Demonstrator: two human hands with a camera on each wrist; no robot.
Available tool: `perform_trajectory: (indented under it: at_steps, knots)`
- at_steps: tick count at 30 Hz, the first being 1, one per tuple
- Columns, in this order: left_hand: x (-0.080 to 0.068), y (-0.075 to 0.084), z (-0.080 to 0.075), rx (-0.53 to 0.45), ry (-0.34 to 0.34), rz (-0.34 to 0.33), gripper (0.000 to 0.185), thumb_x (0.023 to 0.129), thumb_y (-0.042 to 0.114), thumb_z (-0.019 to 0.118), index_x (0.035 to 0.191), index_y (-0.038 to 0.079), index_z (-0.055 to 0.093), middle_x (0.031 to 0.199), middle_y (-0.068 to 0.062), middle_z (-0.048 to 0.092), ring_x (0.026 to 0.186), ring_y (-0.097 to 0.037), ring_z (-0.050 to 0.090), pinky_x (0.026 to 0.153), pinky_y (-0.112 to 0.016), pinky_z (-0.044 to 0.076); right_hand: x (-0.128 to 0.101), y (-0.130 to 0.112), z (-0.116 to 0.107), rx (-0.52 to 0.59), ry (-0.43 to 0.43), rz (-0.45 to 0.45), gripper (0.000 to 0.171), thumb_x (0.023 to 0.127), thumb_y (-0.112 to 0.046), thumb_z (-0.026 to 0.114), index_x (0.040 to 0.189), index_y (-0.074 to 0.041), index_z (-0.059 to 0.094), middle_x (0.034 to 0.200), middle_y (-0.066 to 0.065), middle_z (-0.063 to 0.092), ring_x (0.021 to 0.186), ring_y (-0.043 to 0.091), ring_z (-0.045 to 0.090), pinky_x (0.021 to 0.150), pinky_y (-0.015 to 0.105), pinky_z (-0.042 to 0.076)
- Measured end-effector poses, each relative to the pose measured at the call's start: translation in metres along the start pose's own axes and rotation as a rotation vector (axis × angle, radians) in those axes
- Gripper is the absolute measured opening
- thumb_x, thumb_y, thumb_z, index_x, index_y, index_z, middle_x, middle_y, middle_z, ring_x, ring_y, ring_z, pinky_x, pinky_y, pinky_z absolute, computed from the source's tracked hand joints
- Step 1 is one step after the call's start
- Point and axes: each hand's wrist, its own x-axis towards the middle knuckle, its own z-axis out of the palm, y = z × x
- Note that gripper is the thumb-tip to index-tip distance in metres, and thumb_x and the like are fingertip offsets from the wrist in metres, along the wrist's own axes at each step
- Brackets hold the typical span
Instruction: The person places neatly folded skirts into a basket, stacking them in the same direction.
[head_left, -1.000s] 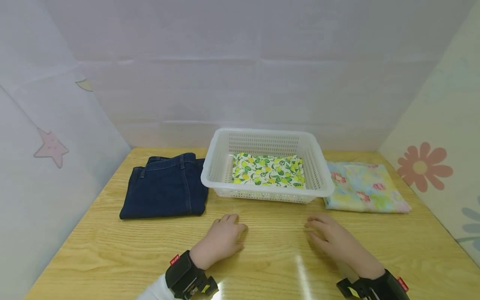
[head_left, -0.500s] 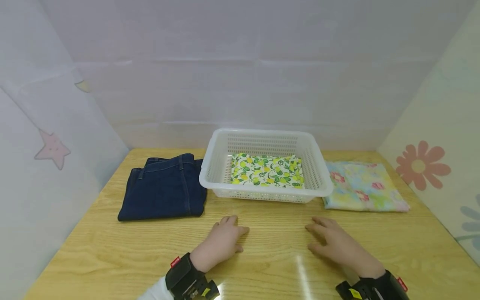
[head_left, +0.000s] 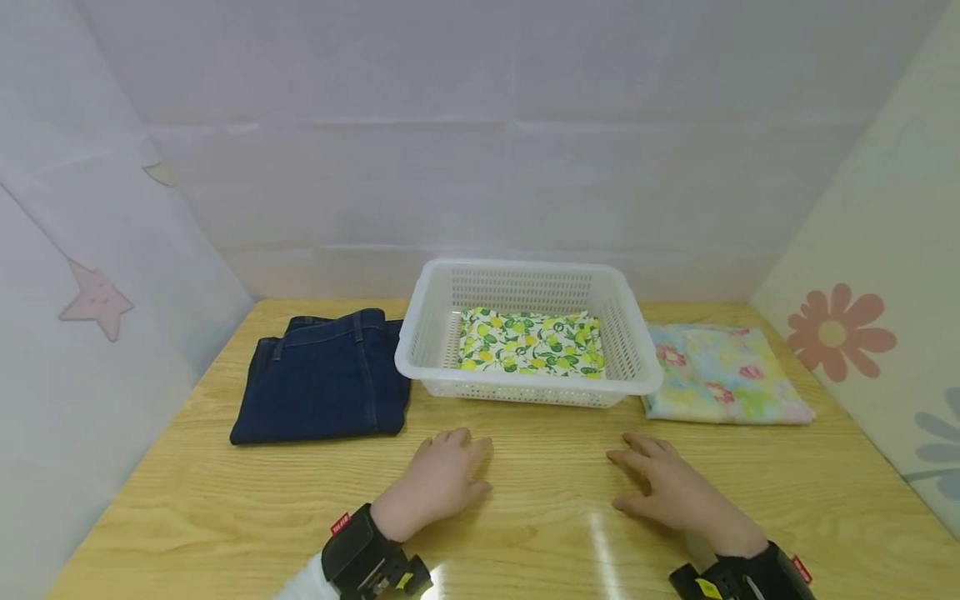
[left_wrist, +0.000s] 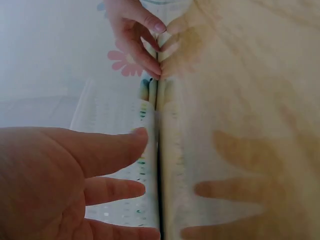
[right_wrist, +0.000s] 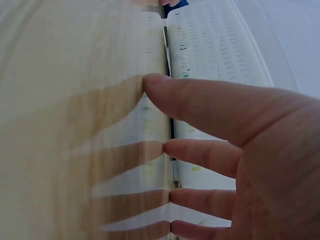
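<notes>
My left hand (head_left: 435, 482) is at the table in front of the basket's left half, fingers spread and holding nothing. Across from it my right hand (head_left: 678, 487) has its fingertips on the table top, also holding nothing. Beyond both stands a white plastic basket (head_left: 528, 385) with slotted walls. Inside it lies a folded lemon-print cloth (head_left: 531, 343). Folded dark blue jeans (head_left: 318, 387) lie left of the basket. To its right is a folded pastel cloth (head_left: 723, 375) with pink flowers. In the left wrist view the left thumb and fingers (left_wrist: 112, 150) are apart and fairly straight.
The wooden table (head_left: 547, 508) has a glossy surface that reflects the hands. A pale sheet wall (head_left: 480, 167) rises behind the basket. Side walls with printed stars and flowers (head_left: 832, 333) flank the table. Each wrist wears a black camera strap (head_left: 363, 550).
Both hands stay nearly in place with only small finger shifts; the right thumb has spread a little from the fingers. The whole view has drifted slightly. Basket and cloths have not moved.
</notes>
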Motion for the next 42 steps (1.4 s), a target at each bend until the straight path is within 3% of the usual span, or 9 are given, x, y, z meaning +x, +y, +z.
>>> perform_trajectory:
  at_steps: [9, 13, 16, 18, 21, 25, 31, 37, 42]
  knots:
    - [-0.001, -0.013, -0.048, -0.055, 0.236, -0.046, 0.041, 0.097, 0.024, 0.070, 0.128, -0.003, 0.067, 0.126, -0.021, 0.070, 0.118, -0.040, 0.066, 0.100, -0.054, 0.054, 0.000, -0.001, 0.001, -0.003, -0.007, 0.015, 0.063, 0.084, -0.038, 0.084, 0.135, -0.005, 0.066, 0.147, 0.034, 0.049, 0.132, 0.060, 0.046, 0.099, 0.071, 0.046]
    - [0.000, -0.020, -0.069, -0.092, 0.261, -0.130, 0.033, 0.100, 0.025, 0.068, 0.120, -0.001, 0.071, 0.113, -0.016, 0.075, 0.089, -0.026, 0.070, 0.076, -0.039, 0.058, 0.001, -0.001, 0.000, -0.010, -0.009, 0.021, 0.063, 0.084, -0.038, 0.084, 0.135, -0.005, 0.066, 0.147, 0.034, 0.049, 0.132, 0.060, 0.046, 0.100, 0.071, 0.046]
    - [0.000, -0.028, -0.081, -0.100, 0.317, -0.197, 0.027, 0.101, 0.024, 0.065, 0.113, 0.000, 0.073, 0.100, -0.015, 0.076, 0.066, -0.017, 0.059, 0.057, -0.030, 0.046, 0.000, -0.002, -0.001, -0.011, -0.011, 0.019, 0.064, 0.084, -0.038, 0.084, 0.135, -0.005, 0.066, 0.147, 0.034, 0.049, 0.132, 0.060, 0.046, 0.099, 0.071, 0.047]
    - [-0.001, -0.037, -0.087, -0.063, 0.382, -0.237, 0.027, 0.103, 0.020, 0.062, 0.114, -0.002, 0.071, 0.097, -0.018, 0.075, 0.063, -0.020, 0.058, 0.055, -0.032, 0.046, 0.000, -0.002, -0.001, -0.015, -0.009, 0.015, 0.063, 0.084, -0.038, 0.084, 0.135, -0.005, 0.066, 0.147, 0.035, 0.049, 0.131, 0.060, 0.046, 0.099, 0.071, 0.047]
    - [0.001, -0.056, -0.091, -0.002, 0.438, -0.331, 0.033, 0.105, 0.018, 0.055, 0.126, -0.006, 0.065, 0.106, -0.026, 0.071, 0.080, -0.038, 0.067, 0.069, -0.049, 0.056, 0.000, -0.002, -0.002, -0.023, -0.003, 0.013, 0.063, 0.084, -0.038, 0.084, 0.134, -0.005, 0.066, 0.147, 0.035, 0.049, 0.131, 0.060, 0.046, 0.099, 0.071, 0.047]
    - [0.007, -0.088, -0.087, 0.005, 0.345, -0.479, 0.047, 0.107, 0.022, 0.052, 0.143, -0.008, 0.050, 0.132, -0.038, 0.056, 0.120, -0.057, 0.055, 0.099, -0.070, 0.046, 0.000, -0.003, -0.003, -0.024, -0.003, 0.011, 0.063, 0.084, -0.038, 0.084, 0.134, -0.005, 0.066, 0.147, 0.035, 0.049, 0.131, 0.060, 0.047, 0.099, 0.070, 0.047]
    - [0.020, -0.134, -0.078, -0.080, 0.156, -0.591, 0.064, 0.106, 0.024, 0.056, 0.155, -0.008, 0.030, 0.149, -0.048, 0.030, 0.140, -0.069, 0.025, 0.111, -0.085, 0.020, 0.000, -0.002, -0.002, -0.004, -0.008, 0.009, 0.062, 0.084, -0.037, 0.084, 0.135, -0.005, 0.066, 0.147, 0.035, 0.049, 0.131, 0.060, 0.046, 0.099, 0.070, 0.047]
    - [0.031, -0.161, -0.076, -0.141, 0.029, -0.607, 0.072, 0.107, 0.032, 0.053, 0.160, -0.004, 0.021, 0.156, -0.048, 0.013, 0.145, -0.071, 0.009, 0.110, -0.087, 0.017, -0.001, -0.002, -0.001, 0.002, 0.002, -0.006, 0.062, 0.084, -0.037, 0.084, 0.134, -0.005, 0.066, 0.146, 0.035, 0.050, 0.130, 0.060, 0.047, 0.098, 0.069, 0.048]
    - [0.036, -0.168, -0.081, -0.153, -0.007, -0.582, 0.077, 0.106, 0.034, 0.055, 0.160, -0.006, 0.019, 0.157, -0.048, 0.010, 0.144, -0.071, 0.010, 0.112, -0.082, 0.025, -0.001, -0.002, 0.000, 0.006, -0.001, -0.001, 0.062, 0.084, -0.037, 0.084, 0.135, -0.005, 0.066, 0.147, 0.035, 0.049, 0.132, 0.060, 0.046, 0.099, 0.070, 0.047]
